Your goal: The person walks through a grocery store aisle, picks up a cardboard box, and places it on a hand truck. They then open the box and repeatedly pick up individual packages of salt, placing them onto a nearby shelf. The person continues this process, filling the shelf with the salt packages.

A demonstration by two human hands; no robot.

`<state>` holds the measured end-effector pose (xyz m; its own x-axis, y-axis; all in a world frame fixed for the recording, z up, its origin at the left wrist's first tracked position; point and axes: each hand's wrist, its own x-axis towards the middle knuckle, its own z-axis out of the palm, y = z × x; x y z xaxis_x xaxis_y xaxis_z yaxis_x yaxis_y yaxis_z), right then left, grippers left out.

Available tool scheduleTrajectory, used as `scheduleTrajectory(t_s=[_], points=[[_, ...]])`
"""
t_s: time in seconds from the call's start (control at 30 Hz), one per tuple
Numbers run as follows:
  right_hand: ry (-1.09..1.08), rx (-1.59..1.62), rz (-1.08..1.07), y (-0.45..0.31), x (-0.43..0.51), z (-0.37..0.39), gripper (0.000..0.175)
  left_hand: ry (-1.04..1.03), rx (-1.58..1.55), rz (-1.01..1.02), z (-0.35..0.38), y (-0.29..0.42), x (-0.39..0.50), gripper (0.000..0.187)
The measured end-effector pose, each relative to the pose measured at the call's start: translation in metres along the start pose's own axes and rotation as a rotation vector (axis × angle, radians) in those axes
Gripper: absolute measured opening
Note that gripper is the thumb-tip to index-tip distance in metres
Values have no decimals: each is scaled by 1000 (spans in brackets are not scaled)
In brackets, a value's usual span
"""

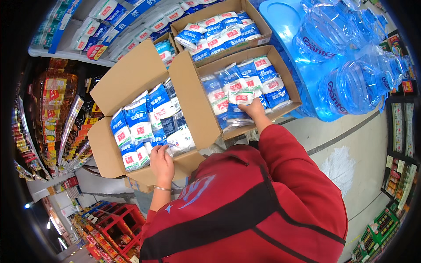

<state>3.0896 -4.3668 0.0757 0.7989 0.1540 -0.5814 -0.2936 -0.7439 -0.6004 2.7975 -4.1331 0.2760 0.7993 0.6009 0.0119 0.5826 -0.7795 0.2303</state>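
My right hand [255, 109] grips a blue-and-white plastic packet [241, 98] with a red mark, thumb over its near side and most fingers hidden. The packet is over the front part of an open cardboard box [283, 77] full of similar packets. To the left, my left hand [162, 164] reaches over the near side of a second cardboard box [105, 151] with raised flaps. Its fingertips touch the packets [159, 138] there; whether they grasp one is not clear. Some packets in this box lie with their dark printed backs up.
Behind stands another cardboard box [266, 31] of packets, with a stocked shelf [75, 56] at back left. Large water bottles [348, 88] stand on a blue plastic sheet [279, 23] at right. Oil bottles [54, 98] line the left; a red display rack [121, 227] stands lower left.
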Motion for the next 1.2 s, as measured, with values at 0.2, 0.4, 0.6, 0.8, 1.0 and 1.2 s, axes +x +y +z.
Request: scheduleTrajectory(t_s=[0.2, 0.4, 0.6, 0.8, 1.0, 1.2], points=[[-7, 675, -120, 40, 24, 63, 59, -14, 19, -67, 6, 7, 13, 29], [-74, 682, -272, -64, 32, -41, 41, 38, 70, -144, 13, 15, 22, 34], [29, 533, -342, -203, 61, -125, 60, 47, 48, -124, 15, 15, 22, 32], [72, -5, -249, -76, 122, -53, 51, 51, 26, -114, 13, 19, 21, 30], [98, -101, -68, -76, 76, 3, 65, 38, 40, -145, 9, 22, 19, 30], [-68, 146, -198, -62, 75, -11, 51, 33, 21, -133, 7, 25, 23, 28]])
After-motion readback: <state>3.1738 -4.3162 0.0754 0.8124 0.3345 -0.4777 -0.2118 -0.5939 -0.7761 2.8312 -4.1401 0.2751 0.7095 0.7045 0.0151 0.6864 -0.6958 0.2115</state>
